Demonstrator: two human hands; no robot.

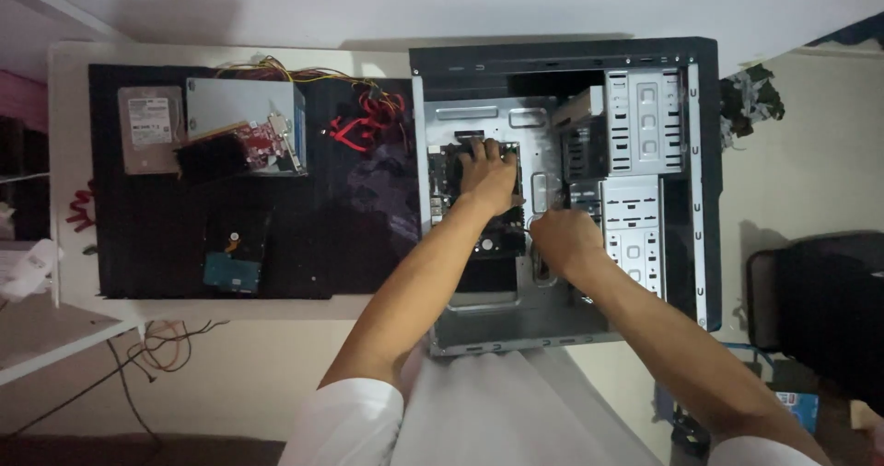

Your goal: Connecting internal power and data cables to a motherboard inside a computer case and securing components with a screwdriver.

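Note:
An open desktop computer case (700, 180) lies on its side on the table's right part. Inside it sits a small dark motherboard (447, 176). My left hand (488, 176) rests flat on the board, fingers spread toward its far edge. My right hand (564, 240) is curled at the board's right edge, next to the metal drive cage (643, 125); whether it grips anything is hidden.
A black mat (304, 236) covers the table's left part. On it lie a silver hard drive (147, 127), a grey power supply (235, 107) with coloured wires (359, 102), a red expansion card (262, 144) and a small drive with a teal board (230, 271). A dark chair (820, 300) stands right.

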